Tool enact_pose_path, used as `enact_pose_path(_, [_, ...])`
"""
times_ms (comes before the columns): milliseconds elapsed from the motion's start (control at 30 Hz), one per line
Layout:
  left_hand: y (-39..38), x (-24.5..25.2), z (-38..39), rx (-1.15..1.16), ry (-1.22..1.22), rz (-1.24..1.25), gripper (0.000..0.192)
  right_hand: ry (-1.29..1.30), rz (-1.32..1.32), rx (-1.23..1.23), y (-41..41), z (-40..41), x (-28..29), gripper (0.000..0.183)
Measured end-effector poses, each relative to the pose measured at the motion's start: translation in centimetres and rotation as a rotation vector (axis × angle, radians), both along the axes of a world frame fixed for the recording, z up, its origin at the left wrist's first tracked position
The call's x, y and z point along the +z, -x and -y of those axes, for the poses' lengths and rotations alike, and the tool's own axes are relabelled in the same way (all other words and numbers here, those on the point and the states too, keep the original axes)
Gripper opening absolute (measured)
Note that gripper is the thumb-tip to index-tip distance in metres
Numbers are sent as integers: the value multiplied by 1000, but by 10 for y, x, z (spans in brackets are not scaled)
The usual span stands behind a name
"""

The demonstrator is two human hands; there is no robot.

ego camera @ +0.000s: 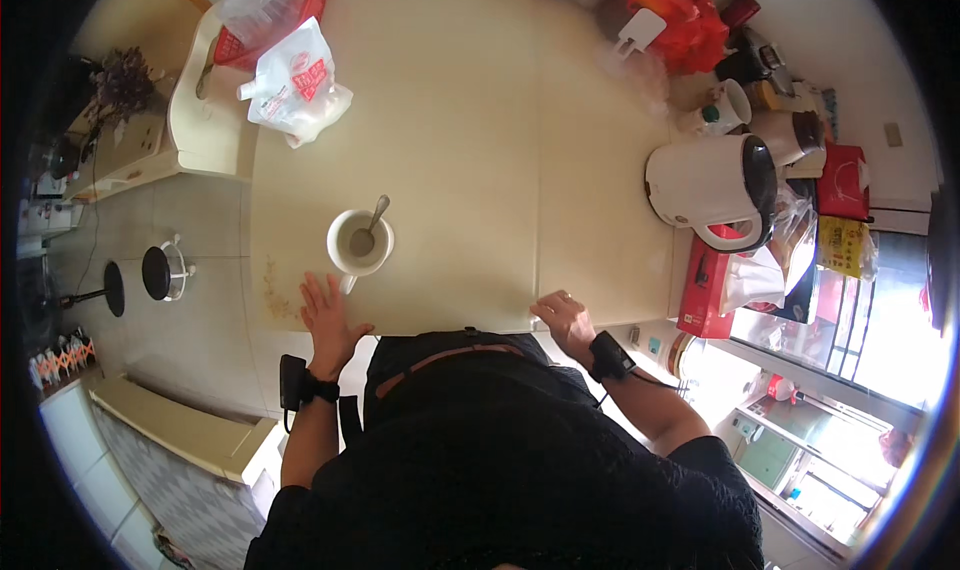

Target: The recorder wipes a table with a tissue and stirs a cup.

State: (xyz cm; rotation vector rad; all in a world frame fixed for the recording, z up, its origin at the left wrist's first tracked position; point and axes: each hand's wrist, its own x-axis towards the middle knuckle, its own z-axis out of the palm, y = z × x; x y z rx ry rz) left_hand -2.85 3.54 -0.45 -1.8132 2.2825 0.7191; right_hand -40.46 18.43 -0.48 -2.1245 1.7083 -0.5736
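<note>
A white mug [334,241] stands upright on the pale table [457,157], its handle towards me. Inside it, a metal spoon [381,208] leans on the far rim, its bowl down at the bottom. My left hand [330,326] is spread at the table's near edge, close beside the mug handle and with nothing in it. My right hand [568,324] rests at the same edge farther right, its fingers bent and close together. Its palm side is hidden, so I cannot see whether anything lies under the fingers. Both wrists wear black strapped devices.
A white spouted pouch [289,82] lies by a red basket [315,7] at the far left. On the right stand a white electric kettle [697,183], a red box [701,285] and a white cup [735,103]. Red plastic bags [675,22] fill the far right corner.
</note>
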Motion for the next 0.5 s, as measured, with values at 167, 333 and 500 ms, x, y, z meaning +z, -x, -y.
enact_pose_path(167, [1,3,0,28,6,-27,109,183,-4,129,18,101,-18,20])
enact_pose_path(333, [2,1,2,15,-4,-36,109,86,-163,-57,60,249,-42,21])
enact_pose_path(500, [-1,0,0,40,-21,-32,114,-166,-665,-193,35,312,13,28])
